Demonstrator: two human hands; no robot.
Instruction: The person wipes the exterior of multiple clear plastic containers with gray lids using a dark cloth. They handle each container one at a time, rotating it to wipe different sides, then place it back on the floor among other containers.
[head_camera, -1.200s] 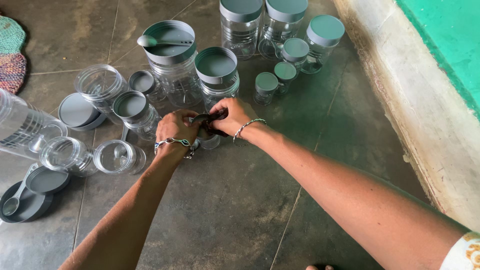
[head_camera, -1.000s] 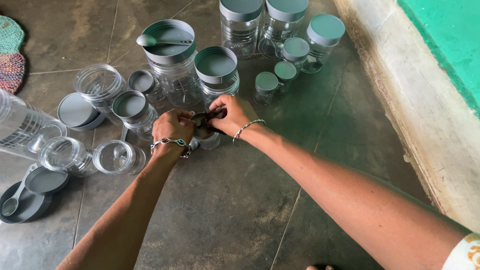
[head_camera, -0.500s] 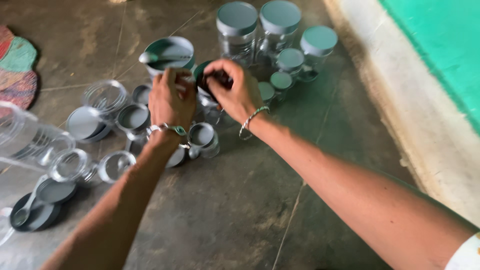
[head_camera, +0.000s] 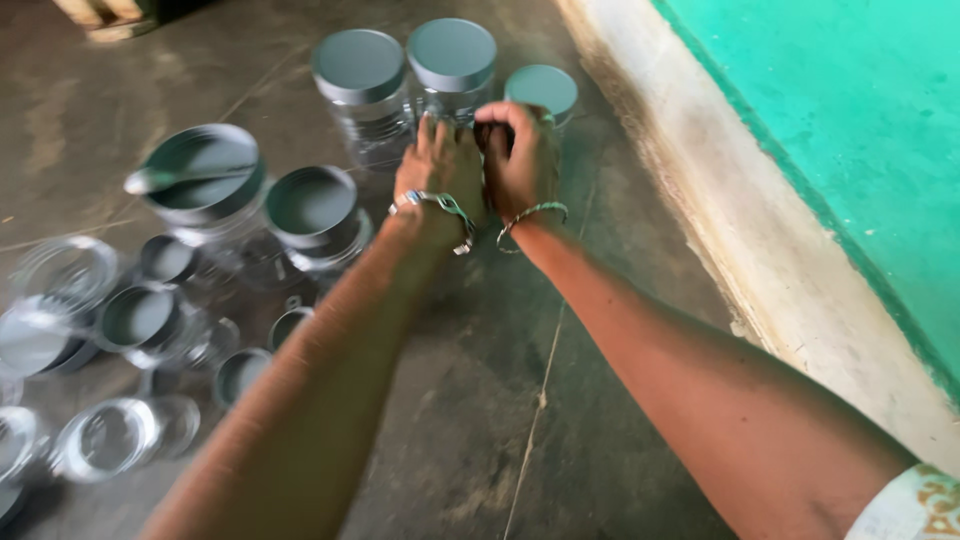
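Two bare hands meet over a grey stone floor (head_camera: 480, 400), close beside three lidded clear jars (head_camera: 362, 90) near a green wall (head_camera: 850, 150). The right hand (head_camera: 520, 165) is curled shut around a small dark object (head_camera: 497, 135), mostly hidden. The left hand (head_camera: 440, 175), fingers bent, presses against it; its grip cannot be told. Open jars (head_camera: 205, 190) and loose lids stand blurred to the left.

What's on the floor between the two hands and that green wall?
Nothing: in the head view, only bare dark floor and a pale raised ledge lie between the right hand, left hand and green wall.
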